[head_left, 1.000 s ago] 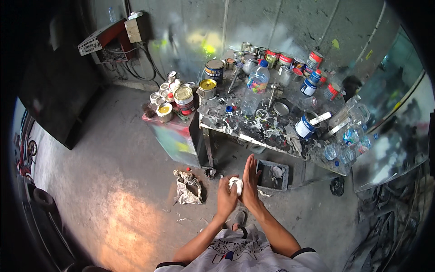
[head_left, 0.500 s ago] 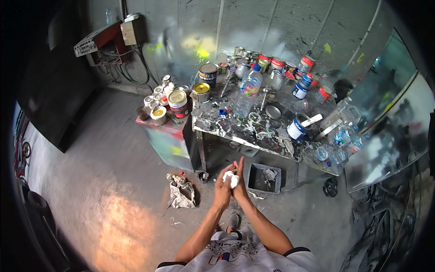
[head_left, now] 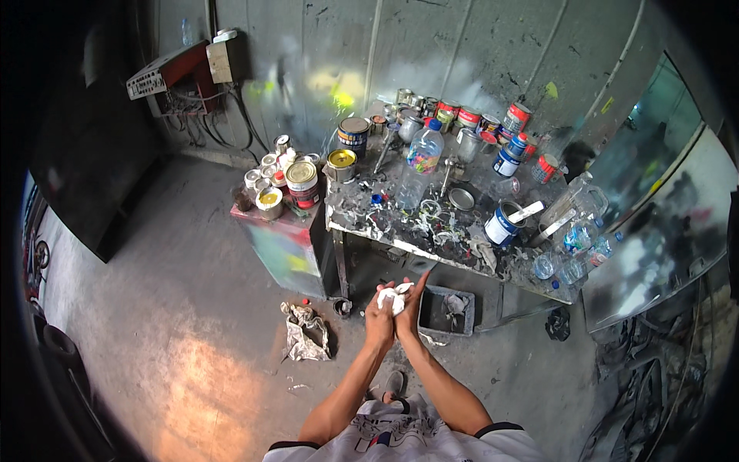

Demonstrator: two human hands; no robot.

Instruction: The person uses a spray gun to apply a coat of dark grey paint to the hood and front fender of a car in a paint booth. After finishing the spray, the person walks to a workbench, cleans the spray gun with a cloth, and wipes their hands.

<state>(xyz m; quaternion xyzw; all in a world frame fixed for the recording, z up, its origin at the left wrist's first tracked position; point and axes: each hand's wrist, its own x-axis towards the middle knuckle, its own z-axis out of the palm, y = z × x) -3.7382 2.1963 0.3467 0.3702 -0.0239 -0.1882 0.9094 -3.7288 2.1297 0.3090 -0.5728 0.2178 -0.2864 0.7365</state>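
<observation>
A crumpled white wad of cloth or tissue [head_left: 395, 299] is pressed between my two hands, held low in front of the table. My left hand [head_left: 379, 319] curls its fingers around the wad from the left. On the other side my right hand [head_left: 409, 314] is cupped against it, with one finger stretched out to the upper right. The palms partly hide the wad. Just beyond the hands runs the front edge of a paint-smeared table [head_left: 369, 239]. A grey rectangular tub [head_left: 468, 333] stands on the floor right of my right hand.
On the table stand a clear plastic bottle [head_left: 422, 154] with a blue cap, a blue-and-white can [head_left: 502, 229] and several other paint cans. More tins, including a red-labelled can [head_left: 302, 185], cover a low cabinet [head_left: 269, 246]. A crumpled bag [head_left: 300, 339] lies on the floor.
My hands have shifted slightly, and the fingers have closed more around the wad. More of the white wad now shows, spread toward the right fingers. The view has tilted a little.
</observation>
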